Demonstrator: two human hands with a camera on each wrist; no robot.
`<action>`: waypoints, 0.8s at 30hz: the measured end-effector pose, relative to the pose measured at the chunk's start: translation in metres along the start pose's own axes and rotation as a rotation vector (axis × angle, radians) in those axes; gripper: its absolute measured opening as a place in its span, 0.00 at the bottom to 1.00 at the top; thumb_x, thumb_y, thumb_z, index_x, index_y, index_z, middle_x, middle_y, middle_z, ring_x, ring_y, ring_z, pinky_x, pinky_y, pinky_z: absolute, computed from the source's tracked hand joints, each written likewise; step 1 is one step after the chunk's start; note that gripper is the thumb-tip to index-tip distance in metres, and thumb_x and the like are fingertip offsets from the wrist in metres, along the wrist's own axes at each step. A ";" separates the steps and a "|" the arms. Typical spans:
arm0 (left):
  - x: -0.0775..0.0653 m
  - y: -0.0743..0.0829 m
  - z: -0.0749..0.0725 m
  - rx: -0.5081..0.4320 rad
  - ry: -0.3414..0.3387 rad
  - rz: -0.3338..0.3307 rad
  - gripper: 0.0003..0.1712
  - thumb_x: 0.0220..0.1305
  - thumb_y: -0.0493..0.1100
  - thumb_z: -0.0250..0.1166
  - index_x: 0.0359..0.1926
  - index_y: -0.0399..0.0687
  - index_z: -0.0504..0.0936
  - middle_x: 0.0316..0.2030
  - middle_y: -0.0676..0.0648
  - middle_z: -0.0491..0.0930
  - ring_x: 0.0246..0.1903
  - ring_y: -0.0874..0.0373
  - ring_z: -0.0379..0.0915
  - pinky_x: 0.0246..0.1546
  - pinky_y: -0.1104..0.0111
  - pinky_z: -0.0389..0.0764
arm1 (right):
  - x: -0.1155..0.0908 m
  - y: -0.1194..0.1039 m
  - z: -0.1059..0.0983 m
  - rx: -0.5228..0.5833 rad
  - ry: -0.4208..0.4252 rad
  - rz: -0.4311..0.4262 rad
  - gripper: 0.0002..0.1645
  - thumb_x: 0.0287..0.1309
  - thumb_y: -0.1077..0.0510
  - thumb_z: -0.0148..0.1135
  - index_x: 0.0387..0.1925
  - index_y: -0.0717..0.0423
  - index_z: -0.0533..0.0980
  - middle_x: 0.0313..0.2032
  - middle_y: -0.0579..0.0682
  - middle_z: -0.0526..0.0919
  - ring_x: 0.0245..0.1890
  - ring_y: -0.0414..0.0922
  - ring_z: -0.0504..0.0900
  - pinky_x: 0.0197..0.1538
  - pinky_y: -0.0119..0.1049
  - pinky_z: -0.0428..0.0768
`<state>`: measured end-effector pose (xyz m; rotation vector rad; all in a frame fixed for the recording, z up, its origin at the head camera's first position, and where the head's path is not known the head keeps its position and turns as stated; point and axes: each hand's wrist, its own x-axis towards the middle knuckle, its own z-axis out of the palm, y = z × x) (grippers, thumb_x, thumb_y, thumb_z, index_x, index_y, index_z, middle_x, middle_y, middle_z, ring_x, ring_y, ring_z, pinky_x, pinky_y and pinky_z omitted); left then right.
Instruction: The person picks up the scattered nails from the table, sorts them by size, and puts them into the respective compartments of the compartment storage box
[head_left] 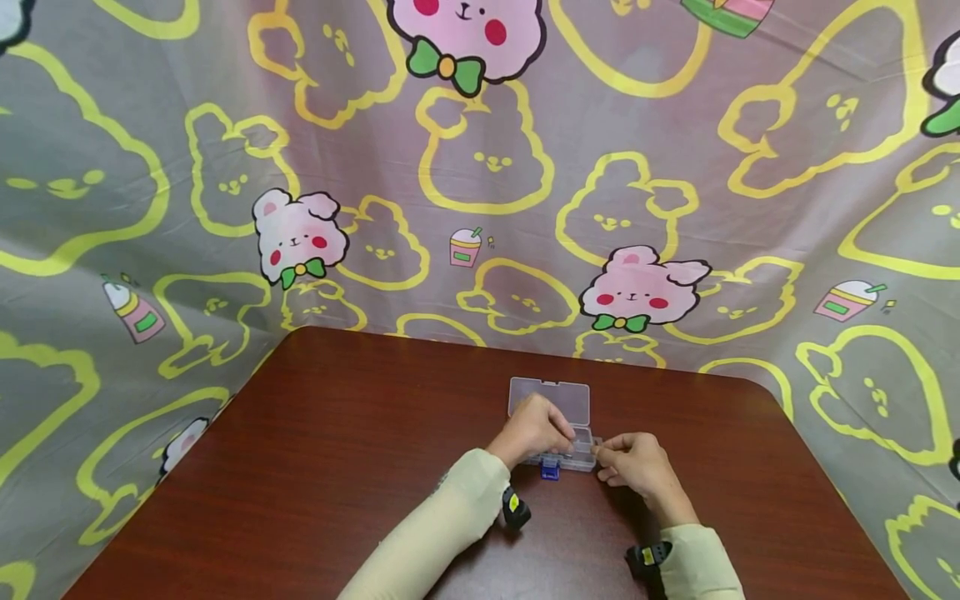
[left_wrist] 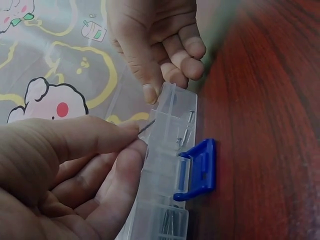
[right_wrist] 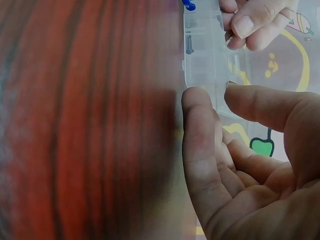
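A clear plastic compartment box (head_left: 583,457) stands on the table with its lid (head_left: 558,402) raised at the back. Between thumb and forefinger, my left hand (head_left: 534,429) pinches a thin dark screw (left_wrist: 146,128) over the compartments. Part of that screw is hidden by the fingertips. At the box's right end, my right hand (head_left: 637,462) holds the corner with thumb and forefinger, its other fingers loosely bent. Small screws (left_wrist: 185,136) lie in one front compartment, and longer thin metal pieces (left_wrist: 169,222) fill another. A blue latch (left_wrist: 202,170) hangs unfastened at the front.
The brown wooden table (head_left: 337,433) spreads around the box on all sides. A cartoon-printed cloth (head_left: 375,167) hangs behind it and along the sides. Black wrist cameras (head_left: 516,508) are strapped to both forearms.
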<state>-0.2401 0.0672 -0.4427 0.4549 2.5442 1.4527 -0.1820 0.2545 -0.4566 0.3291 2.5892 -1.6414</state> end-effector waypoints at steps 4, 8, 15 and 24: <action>0.000 0.001 -0.001 0.009 -0.008 -0.006 0.14 0.39 0.31 0.84 0.18 0.52 0.88 0.14 0.58 0.79 0.16 0.65 0.76 0.20 0.72 0.76 | 0.000 0.000 0.000 0.000 -0.003 -0.004 0.11 0.61 0.62 0.68 0.36 0.71 0.81 0.28 0.57 0.86 0.25 0.51 0.86 0.29 0.42 0.85; 0.000 0.003 -0.004 0.006 -0.008 -0.001 0.12 0.41 0.32 0.84 0.20 0.52 0.89 0.18 0.59 0.81 0.20 0.65 0.76 0.23 0.72 0.77 | 0.000 -0.001 -0.001 -0.003 -0.008 -0.003 0.11 0.61 0.62 0.68 0.36 0.71 0.81 0.28 0.57 0.86 0.25 0.51 0.86 0.30 0.42 0.85; -0.005 0.006 -0.014 0.037 0.002 0.059 0.07 0.47 0.38 0.82 0.25 0.52 0.91 0.29 0.59 0.83 0.31 0.66 0.73 0.31 0.71 0.76 | 0.001 -0.003 -0.001 -0.022 -0.014 0.005 0.11 0.61 0.62 0.68 0.36 0.71 0.81 0.28 0.57 0.86 0.25 0.51 0.86 0.29 0.42 0.85; -0.017 0.012 -0.040 0.089 0.049 0.148 0.20 0.62 0.56 0.72 0.48 0.49 0.89 0.46 0.56 0.85 0.53 0.53 0.75 0.51 0.58 0.78 | 0.000 -0.005 -0.004 -0.143 -0.016 -0.057 0.13 0.60 0.60 0.70 0.35 0.69 0.81 0.24 0.54 0.84 0.22 0.47 0.84 0.26 0.40 0.84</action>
